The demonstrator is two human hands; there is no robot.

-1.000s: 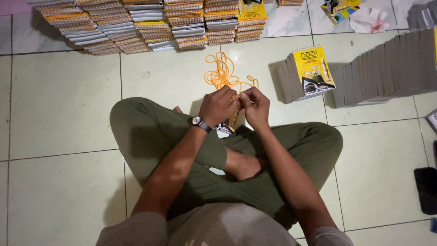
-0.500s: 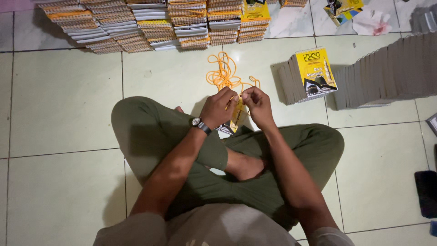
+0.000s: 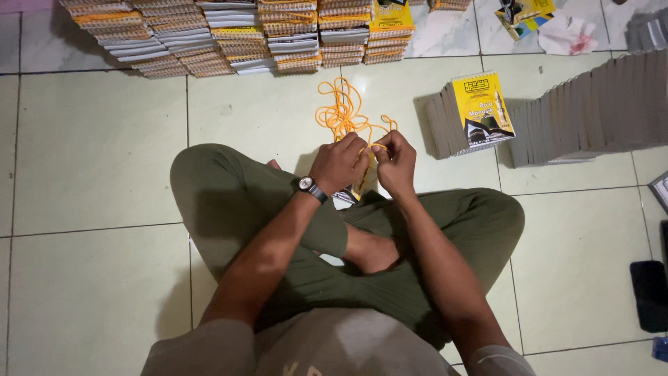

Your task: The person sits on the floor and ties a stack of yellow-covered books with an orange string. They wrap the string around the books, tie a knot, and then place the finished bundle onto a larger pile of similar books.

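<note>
I sit cross-legged on a tiled floor. My left hand, with a wristwatch on it, and my right hand are closed together over a small stack of booklets with a yellow cover that rests on my shins. Both hands pinch an orange string at the top of the stack. The loose rest of the string lies tangled on the floor just beyond my fingers. The stack is mostly hidden by my hands.
Rows of tied booklet bundles line the far edge. A leaning stack with a yellow cover and a long grey row of booklets lie to the right. A dark phone sits at the right edge.
My hands have stayed on the stack, with the fingers shifting slightly on the string. The view has moved a little.
</note>
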